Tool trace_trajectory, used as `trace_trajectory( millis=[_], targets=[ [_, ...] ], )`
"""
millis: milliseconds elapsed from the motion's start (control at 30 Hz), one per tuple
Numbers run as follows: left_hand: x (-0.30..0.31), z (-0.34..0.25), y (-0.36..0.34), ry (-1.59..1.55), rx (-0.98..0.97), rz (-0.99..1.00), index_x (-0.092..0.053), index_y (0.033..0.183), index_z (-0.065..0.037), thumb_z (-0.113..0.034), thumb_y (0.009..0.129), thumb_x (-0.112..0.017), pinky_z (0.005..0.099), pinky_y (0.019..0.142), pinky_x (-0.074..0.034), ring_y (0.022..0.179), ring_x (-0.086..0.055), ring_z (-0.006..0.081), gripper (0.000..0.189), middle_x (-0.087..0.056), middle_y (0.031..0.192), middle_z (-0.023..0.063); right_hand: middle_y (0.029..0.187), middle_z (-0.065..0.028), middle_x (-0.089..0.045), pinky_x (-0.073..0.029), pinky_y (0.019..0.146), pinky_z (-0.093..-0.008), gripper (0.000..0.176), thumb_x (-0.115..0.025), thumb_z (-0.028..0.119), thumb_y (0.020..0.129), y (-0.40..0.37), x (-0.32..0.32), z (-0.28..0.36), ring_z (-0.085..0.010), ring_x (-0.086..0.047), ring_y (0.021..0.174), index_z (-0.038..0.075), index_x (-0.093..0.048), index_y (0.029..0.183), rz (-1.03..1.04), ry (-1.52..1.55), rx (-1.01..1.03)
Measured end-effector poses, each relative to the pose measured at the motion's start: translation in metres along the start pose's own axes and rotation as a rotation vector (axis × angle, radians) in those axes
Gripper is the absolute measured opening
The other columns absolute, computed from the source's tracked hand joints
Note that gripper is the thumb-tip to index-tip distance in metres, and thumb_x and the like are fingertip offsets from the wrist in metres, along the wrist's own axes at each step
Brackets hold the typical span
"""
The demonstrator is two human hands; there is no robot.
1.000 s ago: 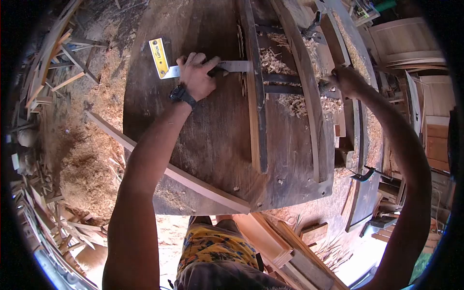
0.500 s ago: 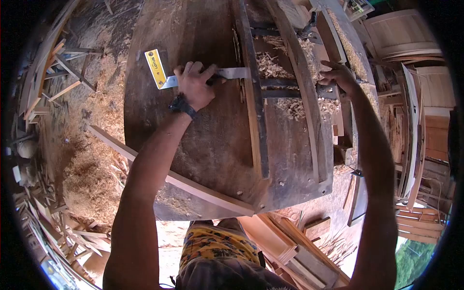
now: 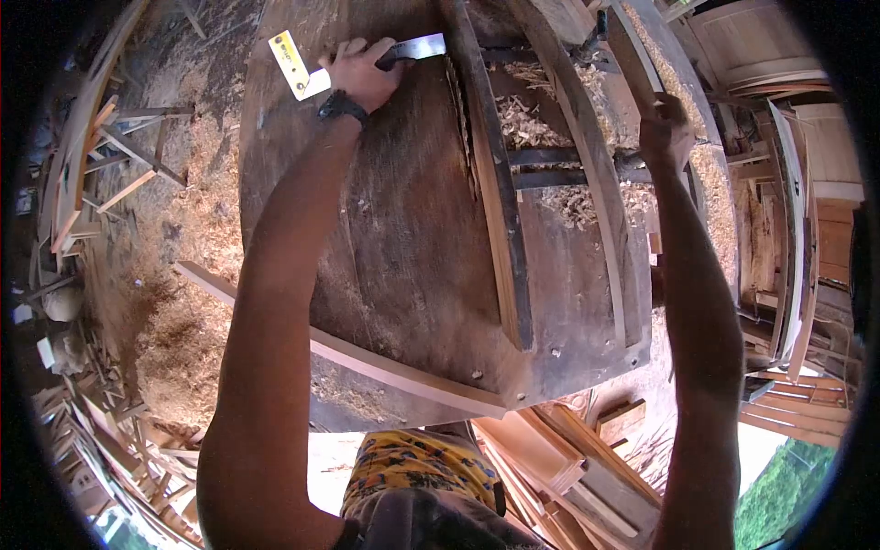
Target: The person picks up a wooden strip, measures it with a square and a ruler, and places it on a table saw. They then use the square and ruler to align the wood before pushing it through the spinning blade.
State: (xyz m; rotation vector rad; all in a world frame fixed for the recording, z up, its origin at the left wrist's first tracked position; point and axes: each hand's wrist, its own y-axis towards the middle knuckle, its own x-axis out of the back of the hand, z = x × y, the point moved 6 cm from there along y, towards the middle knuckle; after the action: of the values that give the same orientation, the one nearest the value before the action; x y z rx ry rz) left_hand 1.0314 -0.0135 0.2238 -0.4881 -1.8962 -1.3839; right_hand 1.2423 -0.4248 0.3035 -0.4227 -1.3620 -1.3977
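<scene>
My left hand [image 3: 365,78] lies at the far side of the workbench [image 3: 394,257], its fingers curled over the blade of a try square. The square's yellow handle [image 3: 291,66] sticks out to the left, and its metal blade [image 3: 423,46] shows on the right. A dark object [image 3: 392,59] beneath my fingertips is too small to make out. Farther right, my right hand [image 3: 666,136] is closed around the near end of a narrow wooden board [image 3: 634,50]. My fingers partly hide that end.
Long wooden strips [image 3: 490,192] run along the bench, with shavings [image 3: 527,124] between them. A pale, slim piece of wood [image 3: 403,374] lies across the near edge. Boards [image 3: 541,449] are stacked below. Sawdust [image 3: 183,321] covers the floor at left.
My left hand and the square have shifted toward the far edge. My right hand has gone from spread fingers to a grip on the board's end. The view has tilted slightly.
</scene>
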Motion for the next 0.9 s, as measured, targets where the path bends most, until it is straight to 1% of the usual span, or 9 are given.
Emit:
trace_trajectory(
  millis=[67,133,167,267,433,700,767,833,900],
  targets=[
    [-0.010,0.000,0.001,0.010,-0.006,0.015,-0.069,0.112,-0.030,-0.050,0.076,-0.073,0.0573,0.094,-0.031,0.110,-0.056,0.0291,0.041,-0.065,0.107,0.0077,0.094,-0.0146,-0.071,-0.052,0.079,-0.0402,0.032,-0.064,0.040,0.082,-0.001,0.002,0.007,-0.0308,-0.069,0.088,0.013,-0.073,0.098,0.060,0.110,0.059],
    [-0.015,-0.002,0.003,0.026,-0.063,0.016,-0.068,0.114,-0.031,-0.048,0.077,-0.072,0.0573,0.097,-0.029,0.114,-0.054,0.0282,0.041,-0.064,0.110,0.0070,0.095,-0.0118,-0.072,-0.052,0.081,-0.0385,0.032,-0.065,0.041,0.081,0.000,-0.012,-0.001,-0.0290,-0.069,0.089,0.014,-0.075,0.097,0.316,0.107,-0.065],
    [-0.017,-0.002,0.002,0.029,-0.064,0.018,-0.068,0.114,-0.031,-0.048,0.077,-0.072,0.0573,0.097,-0.029,0.114,-0.054,0.0282,0.041,-0.064,0.110,0.0070,0.097,-0.0110,-0.072,-0.052,0.082,-0.0386,0.032,-0.067,0.041,0.080,0.000,-0.015,-0.002,-0.0280,-0.069,0.090,0.016,-0.075,0.098,0.334,0.109,-0.039],
    [-0.016,-0.004,0.005,0.025,-0.052,0.079,-0.068,0.115,-0.029,-0.047,0.077,-0.072,0.0558,0.098,-0.027,0.115,-0.052,0.0269,0.042,-0.063,0.111,0.0061,0.098,-0.0099,-0.073,-0.052,0.082,-0.0385,0.033,-0.067,0.041,0.080,0.002,-0.018,-0.008,-0.0270,-0.069,0.091,0.016,-0.075,0.099,0.334,0.076,-0.058],
    [-0.015,-0.005,0.003,0.033,-0.077,0.007,-0.069,0.115,-0.028,-0.049,0.074,-0.074,0.0536,0.097,-0.028,0.112,-0.054,0.0255,0.046,-0.063,0.107,0.0058,0.096,-0.0108,-0.073,-0.052,0.082,-0.0387,0.032,-0.067,0.040,0.079,0.001,-0.015,-0.008,-0.0274,-0.070,0.090,0.017,-0.076,0.100,0.309,0.101,-0.095],
    [-0.014,-0.006,0.003,-0.001,-0.096,-0.002,-0.071,0.111,-0.028,-0.049,0.072,-0.076,0.0534,0.096,-0.029,0.109,-0.055,0.0259,0.045,-0.063,0.106,0.0046,0.093,-0.0103,-0.073,-0.052,0.082,-0.0390,0.031,-0.066,0.041,0.080,0.000,-0.011,-0.004,-0.0289,-0.070,0.090,0.018,-0.076,0.098,0.304,0.121,-0.073],
    [-0.014,-0.006,0.002,0.013,-0.112,-0.030,-0.071,0.111,-0.028,-0.048,0.072,-0.076,0.0536,0.096,-0.029,0.109,-0.055,0.0259,0.044,-0.063,0.105,0.0046,0.080,-0.0106,-0.072,-0.052,0.073,-0.0346,0.031,-0.065,0.035,0.084,-0.001,-0.007,0.002,-0.0228,-0.070,0.078,0.010,-0.074,0.101,0.239,0.079,0.009],
    [-0.014,-0.007,0.002,0.049,-0.130,-0.002,-0.068,0.115,-0.030,-0.042,0.068,-0.078,0.0545,0.093,-0.032,0.109,-0.056,0.0260,0.049,-0.064,0.109,0.0050,0.081,-0.0120,-0.071,-0.052,0.075,-0.0356,0.031,-0.064,0.036,0.084,-0.002,-0.006,0.007,-0.0245,-0.070,0.081,0.009,-0.074,0.098,0.262,0.029,0.020],
    [-0.016,-0.008,0.002,0.045,-0.123,0.004,-0.069,0.115,-0.030,-0.046,0.069,-0.077,0.0549,0.094,-0.032,0.109,-0.056,0.0263,0.049,-0.064,0.108,0.0052,0.082,-0.0134,-0.071,-0.052,0.077,-0.0367,0.031,-0.064,0.037,0.084,0.003,-0.009,0.005,-0.0262,-0.069,0.085,0.009,-0.074,0.095,0.280,-0.027,0.026]
  ],
)
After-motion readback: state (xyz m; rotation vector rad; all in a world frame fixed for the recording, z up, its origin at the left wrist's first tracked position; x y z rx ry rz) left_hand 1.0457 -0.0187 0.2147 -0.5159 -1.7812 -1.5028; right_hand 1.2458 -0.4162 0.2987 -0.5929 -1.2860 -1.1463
